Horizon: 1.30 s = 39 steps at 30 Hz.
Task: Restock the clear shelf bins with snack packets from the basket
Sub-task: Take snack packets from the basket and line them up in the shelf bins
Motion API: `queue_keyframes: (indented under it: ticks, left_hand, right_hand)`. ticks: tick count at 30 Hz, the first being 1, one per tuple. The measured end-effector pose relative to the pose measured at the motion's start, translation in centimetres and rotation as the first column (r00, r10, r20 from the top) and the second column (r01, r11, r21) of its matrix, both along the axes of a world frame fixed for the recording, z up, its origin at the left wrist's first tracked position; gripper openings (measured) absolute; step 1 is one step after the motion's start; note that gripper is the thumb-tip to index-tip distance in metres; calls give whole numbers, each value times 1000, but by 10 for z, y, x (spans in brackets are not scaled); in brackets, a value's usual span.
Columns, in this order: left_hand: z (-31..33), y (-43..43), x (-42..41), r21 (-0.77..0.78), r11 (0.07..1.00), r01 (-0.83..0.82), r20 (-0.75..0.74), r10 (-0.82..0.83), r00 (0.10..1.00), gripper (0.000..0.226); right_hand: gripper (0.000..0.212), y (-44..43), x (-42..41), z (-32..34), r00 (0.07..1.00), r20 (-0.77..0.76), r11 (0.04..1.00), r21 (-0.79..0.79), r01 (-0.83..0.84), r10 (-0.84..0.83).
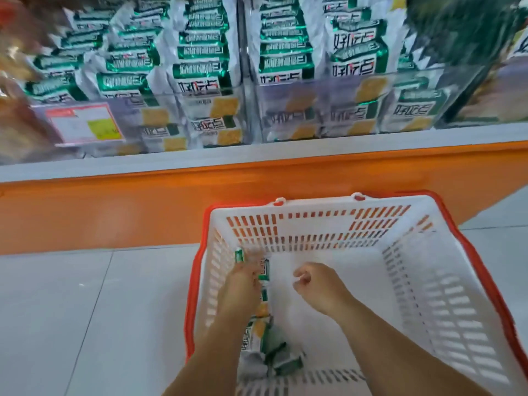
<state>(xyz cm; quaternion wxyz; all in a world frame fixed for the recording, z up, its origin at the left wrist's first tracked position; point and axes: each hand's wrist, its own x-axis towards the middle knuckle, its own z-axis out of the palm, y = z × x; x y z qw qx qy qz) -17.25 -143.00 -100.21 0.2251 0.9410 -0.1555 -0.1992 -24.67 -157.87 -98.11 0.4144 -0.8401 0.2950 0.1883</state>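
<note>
A white basket (445, 304) with an orange-red rim stands on the floor below the shelf. Both my hands are down inside it. My left hand (243, 284) grips a green-and-white snack packet (264, 277) that stands on edge along the basket's left wall. My right hand (317, 287) hovers beside it with fingers curled and holds nothing. More packets (257, 338) lie at the basket's bottom under my left forearm. Above, clear shelf bins (314, 110) hold rows of the same green-and-white packets (200, 67).
A price label (83, 122) hangs on the left bin's front. The shelf has a grey ledge and an orange base (114, 212). Brownish goods sit at the far left, a dark blurred shape at the top right. Grey floor tiles (85, 324) lie left of the basket.
</note>
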Motion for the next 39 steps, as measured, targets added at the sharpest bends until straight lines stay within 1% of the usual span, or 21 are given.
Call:
queue_keyframes:
  ticks: [1, 4, 6, 9, 11, 12, 14, 15, 16, 18, 19, 21, 22, 25, 27, 29, 31, 33, 34, 35, 39]
  left_hand:
    - [-14, 3, -3, 48, 999, 19, -62, -16, 998, 34]
    - [-46, 4, -9, 131, 987, 91, -214, -61, 975, 62]
    - [-56, 1, -10, 219, 970, 107, -269, -45, 962, 68]
    - [-66, -3, -10, 381, 910, 161, -288, -49, 957, 63]
    - [-66, -5, -12, 432, 888, 156, -309, -16, 951, 58]
    - [-65, -7, -13, 458, 877, 149, -297, -8, 955, 56]
    - [-54, -11, -16, 512, 839, 187, -246, -65, 967, 52]
    - [-47, -13, -15, 506, 839, 200, -231, -92, 969, 50]
    - [-36, -17, -15, 456, 868, 194, -236, -92, 967, 48]
    - [-13, -28, -10, 285, 943, 169, -301, -79, 950, 46]
    - [4, -35, -7, 208, 963, 171, -309, -102, 946, 44]
    - [42, -46, -2, 73, 979, 188, -290, -160, 944, 38]
    - [64, -51, 0, 16, 979, 202, -265, -190, 945, 40]
    - [133, -66, 0, -38, 965, 260, -132, -263, 956, 44]
    - [175, -70, -2, -128, 949, 288, -39, -294, 955, 45]
    - [209, -73, -6, -238, 918, 318, 45, -317, 947, 52]
    - [239, -75, -11, -342, 883, 322, 85, -312, 946, 54]
    - [265, -78, -13, -436, 845, 310, 130, -281, 951, 50]
    - [277, -80, -15, -467, 825, 319, 166, -273, 948, 46]
    - [286, -81, -15, -482, 810, 335, 193, -275, 942, 42]
    - [308, -91, -15, -419, 822, 385, 291, -280, 915, 22]
  right_hand:
    - [27, 3, -1, -9, 1000, -28, 1000, 21, -8, 9]
    - [28, 10, -2, -26, 996, -83, 998, 63, -23, 29]
    - [29, 9, -4, -33, 993, -104, 996, 82, -44, 52]
    - [32, 1, -10, -37, 990, -131, 996, 80, -50, 60]
    - [33, -5, -14, -36, 987, -153, 997, 61, -44, 53]
    - [34, -7, -15, -34, 986, -158, 998, 56, -41, 50]
    - [35, -10, -16, -27, 986, -158, 997, 60, -38, 47]
    - [36, -10, -15, -22, 987, -152, 997, 68, -37, 47]
    - [37, -11, -14, -15, 989, -139, 996, 81, -33, 44]
    - [43, -13, -10, 4, 995, -94, 992, 123, -5, 17]
    - [47, -15, -7, 17, 998, -64, 988, 156, 23, -13]
    - [52, -21, 0, 49, 996, 5, 970, 226, 88, -91]
    - [51, -26, 3, 67, 992, 41, 958, 264, 107, -122]
    - [44, -44, 5, 125, 980, 159, 944, 324, 61, -118]
    - [33, -55, 1, 166, 967, 251, 959, 282, -27, -47]
    - [23, -64, -5, 207, 939, 343, 978, 178, -108, 41]
    - [19, -72, -13, 242, 897, 428, 989, 45, -141, 108]
    - [13, -81, -22, 269, 849, 510, 990, -62, -123, 137]
    - [11, -86, -26, 279, 823, 555, 992, -79, -95, 123]
    - [11, -91, -30, 285, 797, 597, 996, -57, -62, 84]
    - [16, -104, -33, 287, 695, 710, 994, 62, 90, -107]
